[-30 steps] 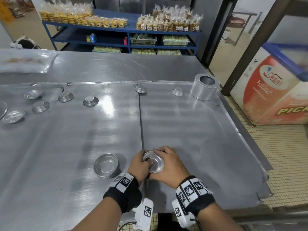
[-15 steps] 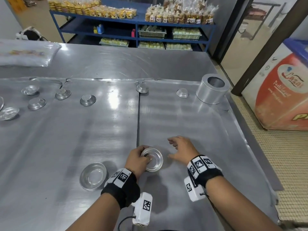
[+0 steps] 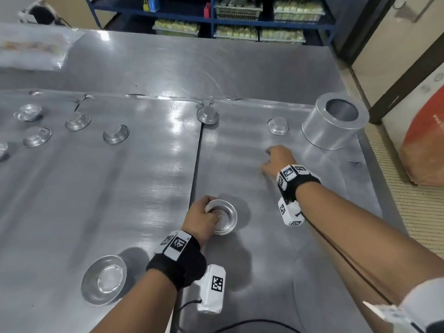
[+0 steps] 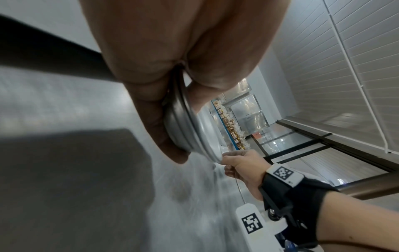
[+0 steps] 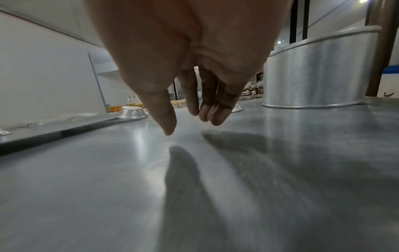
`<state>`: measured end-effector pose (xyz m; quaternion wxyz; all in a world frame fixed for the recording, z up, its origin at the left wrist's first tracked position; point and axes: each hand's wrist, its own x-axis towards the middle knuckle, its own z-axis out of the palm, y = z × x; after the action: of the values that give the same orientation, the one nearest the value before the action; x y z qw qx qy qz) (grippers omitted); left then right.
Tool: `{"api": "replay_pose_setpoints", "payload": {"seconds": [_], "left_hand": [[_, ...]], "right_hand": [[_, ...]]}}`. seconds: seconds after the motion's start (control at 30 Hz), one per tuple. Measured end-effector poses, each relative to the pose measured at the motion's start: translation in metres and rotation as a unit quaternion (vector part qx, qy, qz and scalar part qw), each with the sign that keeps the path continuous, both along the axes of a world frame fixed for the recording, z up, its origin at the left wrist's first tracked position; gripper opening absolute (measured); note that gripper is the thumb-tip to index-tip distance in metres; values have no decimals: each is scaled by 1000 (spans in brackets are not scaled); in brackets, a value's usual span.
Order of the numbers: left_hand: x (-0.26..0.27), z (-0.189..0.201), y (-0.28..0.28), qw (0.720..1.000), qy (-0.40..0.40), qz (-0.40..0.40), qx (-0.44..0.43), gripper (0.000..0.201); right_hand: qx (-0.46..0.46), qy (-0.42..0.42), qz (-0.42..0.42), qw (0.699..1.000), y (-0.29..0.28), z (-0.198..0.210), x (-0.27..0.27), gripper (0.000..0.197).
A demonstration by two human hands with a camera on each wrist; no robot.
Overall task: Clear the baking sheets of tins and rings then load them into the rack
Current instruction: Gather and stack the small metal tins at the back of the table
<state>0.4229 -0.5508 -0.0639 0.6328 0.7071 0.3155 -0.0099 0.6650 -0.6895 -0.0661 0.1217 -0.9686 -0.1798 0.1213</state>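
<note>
While you are clearing: stacked tins point(image 3: 222, 216) are sitting low in your left hand point(image 3: 200, 218), above the baking sheet point(image 3: 276, 236).
Right hand point(image 3: 276, 162): hovering relaxed, empty.
Handling: light, slick; grip the rims.

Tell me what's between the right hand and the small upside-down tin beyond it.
Nothing: only bare baking sheet separates the right hand from the tin, seen in the head view.

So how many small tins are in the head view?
9 tins: one gripped by the left hand, one near-left, four far-left, one cut off at the left edge, one far-centre, one beside the ring. The gripped one may be a stack.
</note>
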Motion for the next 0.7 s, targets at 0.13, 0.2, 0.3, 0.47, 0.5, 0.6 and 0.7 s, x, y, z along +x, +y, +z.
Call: {"api": "replay_pose_setpoints", "payload": {"seconds": [0.13,0.2,0.3,0.47,0.5,0.6,0.7], "left_hand": [[17,-7,4,1000,2,19,-9,26],[21,-10,7,1000,7,28,-6,25],[21,-13,11,999,20,23,9,25],[20,-16,17,999,27,19,17,27],[19,-16,17,999,27,19,18,26],[15,-15,16,999,28,13,26,26],[10,-14,16,999,35,14,23,26]], "right_hand": [[-54,-48,-20,997,8,-6,45,54],[-63,-61,-43,995,11,-6,65,61],[-57,-66,-55,995,15,-6,95,60],[-71,-35,-83,993,21,-7,127,64],[-71,-26,-84,994,20,-7,130,61],[-66,-18,-94,993,22,-7,135,60],[-48,-25,-103,993,24,-7,130,69]]}}
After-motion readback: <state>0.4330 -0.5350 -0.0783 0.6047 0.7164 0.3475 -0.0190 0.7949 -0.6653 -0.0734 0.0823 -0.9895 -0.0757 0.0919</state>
